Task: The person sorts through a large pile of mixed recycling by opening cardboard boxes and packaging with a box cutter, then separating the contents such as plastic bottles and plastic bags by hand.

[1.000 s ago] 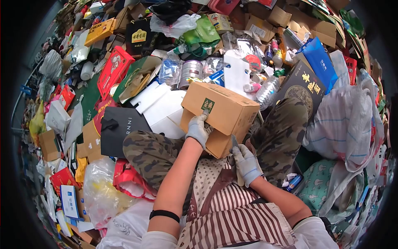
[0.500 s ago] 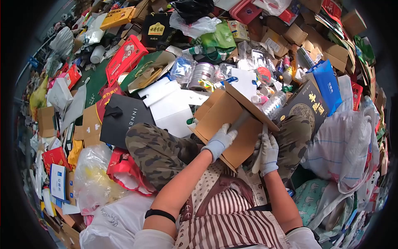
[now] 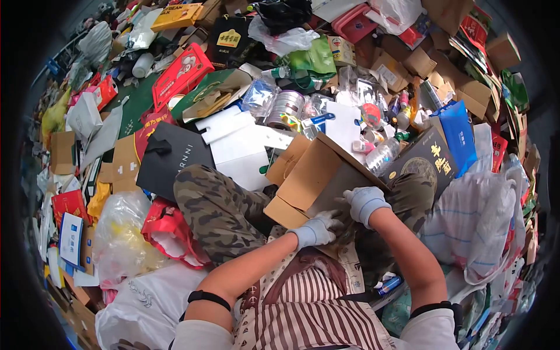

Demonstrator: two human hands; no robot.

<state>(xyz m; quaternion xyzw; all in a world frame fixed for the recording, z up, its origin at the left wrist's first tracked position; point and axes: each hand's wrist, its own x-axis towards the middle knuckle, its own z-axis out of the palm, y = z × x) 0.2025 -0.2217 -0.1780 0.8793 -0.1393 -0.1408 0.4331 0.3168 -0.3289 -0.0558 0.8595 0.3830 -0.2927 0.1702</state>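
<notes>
An opened brown cardboard box [image 3: 296, 182] lies tilted across my lap, its dark grey panel [image 3: 338, 189] facing up. At its near edge my left hand [image 3: 317, 229], in a whitish work glove, has its fingers curled against the cardboard. My right hand [image 3: 366, 204], gloved the same way, rests over the right part of the dark panel with its fingers apart, pointing left. The undersides of both hands are hidden.
Mixed recyclables surround my crossed legs. Ahead lie white card sheets [image 3: 238, 153], a metal tin [image 3: 286, 109] and clear plastic bottles [image 3: 383, 156]. A black paper bag [image 3: 173, 160] is at left, a black printed box [image 3: 424, 158] at right. White plastic sacks [image 3: 471, 216] flank me.
The box has turned and tilted, showing more of its dark panel. My left hand moved down to its near edge; my right hand rose and swung left over it. The pale strip by my right hand is gone from sight.
</notes>
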